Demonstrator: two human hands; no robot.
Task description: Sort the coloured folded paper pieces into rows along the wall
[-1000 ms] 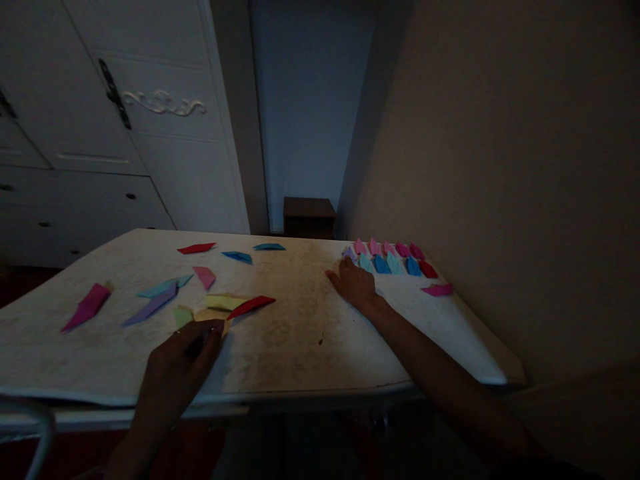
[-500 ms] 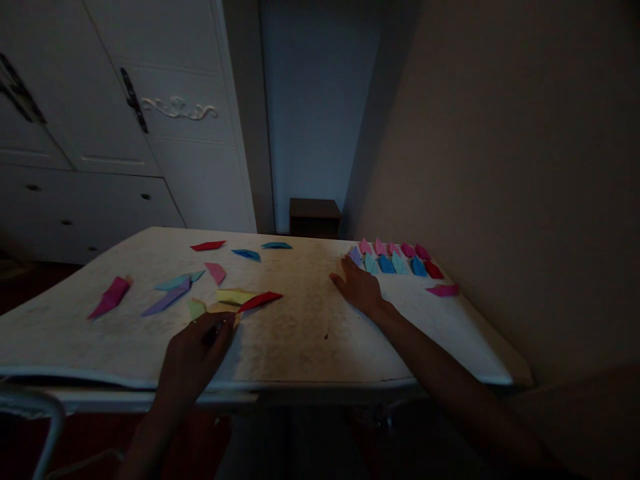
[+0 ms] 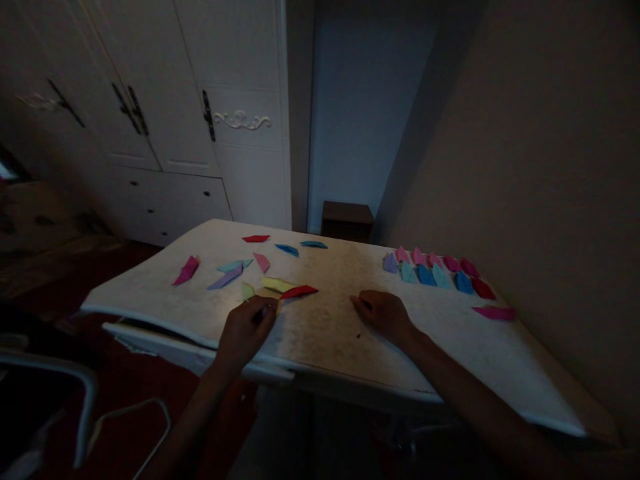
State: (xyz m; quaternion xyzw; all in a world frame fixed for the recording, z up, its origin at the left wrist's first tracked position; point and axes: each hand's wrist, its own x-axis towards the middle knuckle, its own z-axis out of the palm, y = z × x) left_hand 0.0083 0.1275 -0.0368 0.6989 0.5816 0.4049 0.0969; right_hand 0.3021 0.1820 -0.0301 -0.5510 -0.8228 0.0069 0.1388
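My left hand is closed at the near side of the table, its thumb and fingertips pinched on an orange-yellow folded paper, mostly hidden. Right beside those fingertips lie a red folded paper, a yellow one and a light green one. My right hand hovers low over the table with curled fingers and nothing visible in them. Beyond it, folded paper boats in pinks, blues and red stand in two rows, with a purple boat at the left end.
More folded papers are scattered on the left of the white table, among them a magenta one and a purple one. Near the right edge lies a pink one. A wall borders the right side.
My right hand has drawn back from the purple boat toward me, and its fingers have curled in. My left hand stays by the yellow and red papers. The view has turned left.
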